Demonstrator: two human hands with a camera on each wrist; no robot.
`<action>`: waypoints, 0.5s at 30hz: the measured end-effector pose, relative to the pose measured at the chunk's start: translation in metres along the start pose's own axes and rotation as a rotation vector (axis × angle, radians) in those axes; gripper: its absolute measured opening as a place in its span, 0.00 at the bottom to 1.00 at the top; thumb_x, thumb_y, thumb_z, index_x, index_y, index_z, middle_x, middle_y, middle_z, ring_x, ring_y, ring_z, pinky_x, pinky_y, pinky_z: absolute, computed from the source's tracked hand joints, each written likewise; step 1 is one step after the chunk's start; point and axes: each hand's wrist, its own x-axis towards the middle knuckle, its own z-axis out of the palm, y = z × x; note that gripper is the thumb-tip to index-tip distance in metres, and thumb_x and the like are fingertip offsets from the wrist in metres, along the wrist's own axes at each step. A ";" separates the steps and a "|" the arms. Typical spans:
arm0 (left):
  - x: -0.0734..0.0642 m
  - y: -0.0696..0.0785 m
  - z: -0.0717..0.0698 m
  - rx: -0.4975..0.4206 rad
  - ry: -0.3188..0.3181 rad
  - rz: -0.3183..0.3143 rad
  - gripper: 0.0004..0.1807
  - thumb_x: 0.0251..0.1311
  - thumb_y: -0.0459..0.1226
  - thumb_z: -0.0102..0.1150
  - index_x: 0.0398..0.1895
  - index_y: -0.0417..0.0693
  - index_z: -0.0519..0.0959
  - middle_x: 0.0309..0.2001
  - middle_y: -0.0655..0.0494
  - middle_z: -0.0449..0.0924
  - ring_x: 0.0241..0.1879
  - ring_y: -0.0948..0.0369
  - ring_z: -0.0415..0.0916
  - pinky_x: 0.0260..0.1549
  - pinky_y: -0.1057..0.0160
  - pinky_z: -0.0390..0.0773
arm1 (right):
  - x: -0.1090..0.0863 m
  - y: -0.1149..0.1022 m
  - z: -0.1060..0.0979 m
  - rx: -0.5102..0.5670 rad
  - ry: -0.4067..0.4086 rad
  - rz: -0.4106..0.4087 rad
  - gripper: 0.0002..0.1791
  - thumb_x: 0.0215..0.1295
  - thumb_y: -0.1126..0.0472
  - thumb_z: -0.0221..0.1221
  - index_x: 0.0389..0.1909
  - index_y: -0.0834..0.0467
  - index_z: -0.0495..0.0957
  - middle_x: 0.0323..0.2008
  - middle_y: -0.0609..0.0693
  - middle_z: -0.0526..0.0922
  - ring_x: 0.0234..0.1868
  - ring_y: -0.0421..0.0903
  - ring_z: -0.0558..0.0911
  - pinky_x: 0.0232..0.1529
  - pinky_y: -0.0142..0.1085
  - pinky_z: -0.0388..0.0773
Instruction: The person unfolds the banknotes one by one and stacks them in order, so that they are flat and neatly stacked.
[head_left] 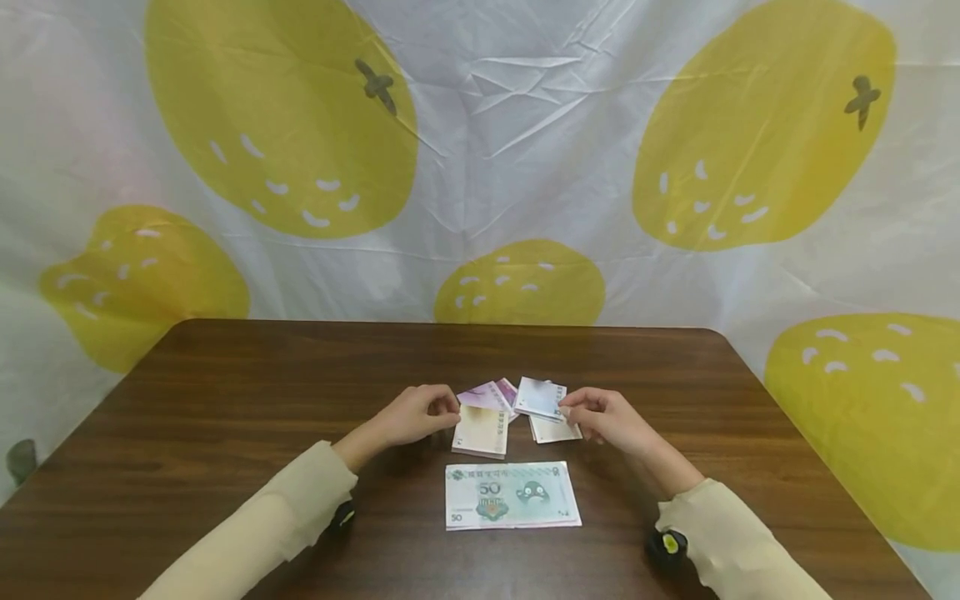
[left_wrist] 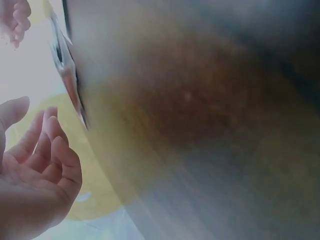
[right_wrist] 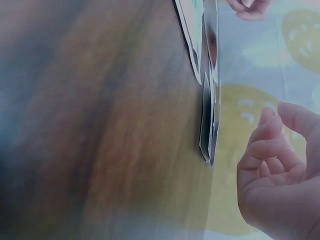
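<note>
Play-money-like banknotes lie on the table in the head view. My left hand (head_left: 417, 414) is at the left edge of a yellowish stack of notes (head_left: 480, 431), thumb and fingers apart in the left wrist view. Behind that stack, purple notes (head_left: 483, 395) stick out. My right hand (head_left: 606, 419) hovers at the right corner of a bluish note (head_left: 538, 395), which overlaps a pale note (head_left: 553, 430). Its thumb and forefinger come close together, with no note seen between them in the right wrist view. Nearest me lies a green 50 note (head_left: 513, 495), apart from both hands.
The brown wooden table (head_left: 300, 358) has rounded far corners. Right behind it hangs a white cloth (head_left: 517, 167) printed with yellow lemons. A dark wrist device (head_left: 667, 546) sits below the right sleeve, another dark one (head_left: 342, 515) below the left.
</note>
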 end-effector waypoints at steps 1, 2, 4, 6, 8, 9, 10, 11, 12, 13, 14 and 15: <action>0.001 -0.001 0.000 -0.005 0.001 -0.011 0.05 0.53 0.36 0.58 0.31 0.45 0.75 0.21 0.60 0.71 0.18 0.65 0.67 0.21 0.66 0.68 | 0.002 0.000 0.001 0.004 0.006 0.011 0.13 0.58 0.65 0.54 0.41 0.69 0.73 0.17 0.51 0.70 0.15 0.41 0.66 0.15 0.31 0.62; 0.003 -0.002 0.000 -0.009 0.002 -0.022 0.05 0.53 0.35 0.58 0.32 0.44 0.75 0.21 0.60 0.71 0.17 0.65 0.68 0.20 0.66 0.69 | 0.005 0.001 0.002 0.009 0.010 0.023 0.13 0.57 0.65 0.54 0.41 0.69 0.73 0.17 0.51 0.70 0.15 0.41 0.66 0.15 0.31 0.63; 0.005 -0.004 0.000 -0.011 0.002 -0.048 0.06 0.53 0.35 0.58 0.33 0.43 0.75 0.21 0.59 0.71 0.17 0.64 0.68 0.20 0.66 0.69 | 0.010 0.002 0.004 0.020 0.012 0.045 0.13 0.56 0.65 0.55 0.40 0.68 0.73 0.16 0.50 0.70 0.16 0.41 0.66 0.15 0.31 0.63; 0.007 -0.005 0.000 -0.011 0.001 -0.066 0.07 0.53 0.35 0.59 0.34 0.42 0.75 0.21 0.59 0.71 0.17 0.64 0.68 0.20 0.66 0.69 | 0.014 0.003 0.005 0.022 0.013 0.060 0.12 0.55 0.66 0.55 0.40 0.68 0.74 0.16 0.50 0.70 0.15 0.41 0.66 0.15 0.31 0.63; 0.010 -0.007 0.000 0.005 0.000 -0.068 0.08 0.52 0.35 0.59 0.34 0.42 0.75 0.21 0.59 0.70 0.19 0.64 0.67 0.21 0.66 0.69 | 0.018 0.004 0.007 0.022 -0.002 0.064 0.13 0.55 0.66 0.55 0.40 0.69 0.73 0.16 0.50 0.70 0.15 0.41 0.66 0.15 0.31 0.63; 0.011 -0.008 0.000 0.013 -0.001 -0.066 0.08 0.52 0.35 0.59 0.34 0.42 0.75 0.22 0.59 0.70 0.20 0.64 0.67 0.22 0.66 0.68 | 0.020 0.005 0.007 0.019 -0.008 0.061 0.13 0.55 0.66 0.55 0.40 0.69 0.73 0.16 0.51 0.70 0.15 0.41 0.66 0.14 0.30 0.62; 0.012 -0.009 0.000 0.022 -0.002 -0.062 0.09 0.52 0.36 0.60 0.34 0.42 0.75 0.22 0.59 0.70 0.21 0.64 0.66 0.24 0.65 0.68 | 0.022 0.005 0.008 0.012 -0.013 0.062 0.13 0.55 0.66 0.55 0.40 0.69 0.74 0.16 0.51 0.70 0.15 0.41 0.66 0.14 0.30 0.62; 0.013 -0.009 0.000 0.027 -0.007 -0.052 0.09 0.51 0.36 0.60 0.35 0.41 0.75 0.22 0.59 0.70 0.22 0.64 0.67 0.25 0.65 0.68 | 0.023 0.006 0.009 0.004 -0.016 0.063 0.13 0.54 0.66 0.56 0.40 0.68 0.74 0.16 0.51 0.70 0.15 0.41 0.66 0.14 0.30 0.63; 0.014 -0.010 -0.001 0.035 -0.013 -0.043 0.10 0.51 0.36 0.60 0.35 0.41 0.75 0.22 0.59 0.70 0.23 0.63 0.67 0.26 0.65 0.68 | 0.024 0.005 0.010 0.001 -0.022 0.064 0.13 0.54 0.67 0.56 0.40 0.68 0.74 0.17 0.51 0.70 0.15 0.41 0.66 0.14 0.30 0.63; 0.014 -0.010 -0.001 0.045 -0.020 -0.037 0.10 0.51 0.36 0.60 0.36 0.40 0.75 0.23 0.59 0.71 0.24 0.63 0.67 0.27 0.65 0.68 | 0.026 0.005 0.011 -0.001 -0.030 0.064 0.13 0.54 0.67 0.56 0.40 0.68 0.74 0.17 0.51 0.71 0.15 0.41 0.66 0.14 0.30 0.63; 0.016 -0.011 0.000 0.054 -0.028 -0.035 0.11 0.50 0.36 0.61 0.36 0.40 0.76 0.24 0.58 0.71 0.25 0.62 0.67 0.28 0.65 0.68 | 0.027 0.005 0.013 -0.004 -0.039 0.064 0.13 0.54 0.67 0.56 0.40 0.68 0.74 0.18 0.51 0.71 0.16 0.41 0.67 0.13 0.30 0.62; 0.017 -0.011 0.001 0.067 -0.039 -0.036 0.12 0.49 0.37 0.62 0.37 0.41 0.76 0.25 0.58 0.71 0.26 0.61 0.67 0.29 0.65 0.67 | 0.028 0.005 0.014 -0.005 -0.047 0.066 0.13 0.54 0.67 0.57 0.40 0.68 0.74 0.18 0.51 0.71 0.16 0.41 0.67 0.13 0.29 0.62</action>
